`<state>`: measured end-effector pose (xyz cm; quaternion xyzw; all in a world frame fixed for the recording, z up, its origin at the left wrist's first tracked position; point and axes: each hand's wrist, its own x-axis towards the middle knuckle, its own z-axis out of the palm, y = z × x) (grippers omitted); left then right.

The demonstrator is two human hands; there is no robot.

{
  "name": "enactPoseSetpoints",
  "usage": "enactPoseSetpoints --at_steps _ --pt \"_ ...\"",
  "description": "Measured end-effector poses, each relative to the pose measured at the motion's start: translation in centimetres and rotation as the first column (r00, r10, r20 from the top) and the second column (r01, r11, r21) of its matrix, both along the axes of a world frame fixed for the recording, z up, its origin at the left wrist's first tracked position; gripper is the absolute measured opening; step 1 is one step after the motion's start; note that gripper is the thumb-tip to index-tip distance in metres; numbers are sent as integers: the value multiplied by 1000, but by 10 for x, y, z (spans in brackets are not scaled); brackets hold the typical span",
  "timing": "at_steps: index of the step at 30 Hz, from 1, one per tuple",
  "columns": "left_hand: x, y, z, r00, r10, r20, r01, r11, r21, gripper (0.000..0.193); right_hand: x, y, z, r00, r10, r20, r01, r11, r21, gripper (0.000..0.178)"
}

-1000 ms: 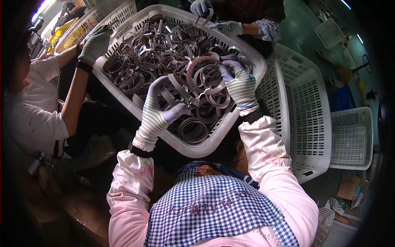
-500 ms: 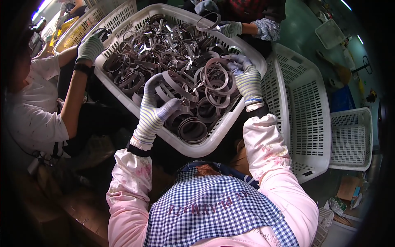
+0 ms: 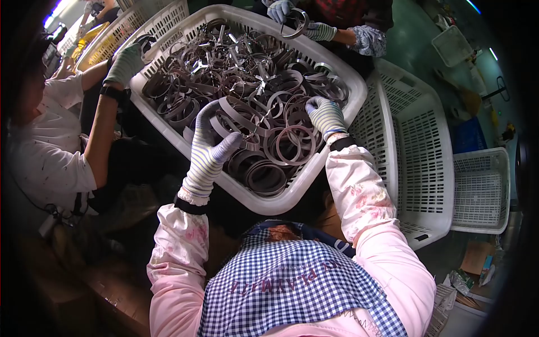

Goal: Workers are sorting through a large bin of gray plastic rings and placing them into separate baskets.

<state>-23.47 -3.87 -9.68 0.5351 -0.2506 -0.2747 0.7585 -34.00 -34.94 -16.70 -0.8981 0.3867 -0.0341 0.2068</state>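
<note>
A white plastic basket (image 3: 300, 191) before me is heaped with grey metal rings, flat bands bent into loops. My left hand (image 3: 208, 146), in a striped glove, curves around a metal ring (image 3: 238, 114) at the near left of the heap, with thumb and fingers on either side of it. My right hand (image 3: 327, 117), gloved too, is over the right side of the heap with its fingers curled in; what they grip is hidden. Just left of it, a loose ring (image 3: 296, 161) lies on top. Nested rings (image 3: 265, 178) rest in the near corner.
Beyond the basket a co-worker's gloved hands (image 3: 320, 31) hold another ring (image 3: 303, 22). To the left, a second co-worker's gloved hand (image 3: 124, 64) is by the basket rim. Large white baskets (image 3: 424, 163) stand to the right, a smaller basket (image 3: 480, 191) beyond them.
My right hand has drawn back toward me, fingers now curled. Rings beside it have shifted nearer. The far co-worker's second hand has come to the ring. My left hand is nearly still.
</note>
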Motion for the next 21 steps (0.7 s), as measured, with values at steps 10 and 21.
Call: enactPoseSetpoints --at_steps 10,21 --pt "-2 0 3 999 -24 -22 24 1000 -11 80 -21 19 38 954 264 -140 -251 962 106 44" --pt "-25 -5 1 991 -133 -4 133 991 22 80 -20 48 52 790 248 561 -126 960 -249 23"
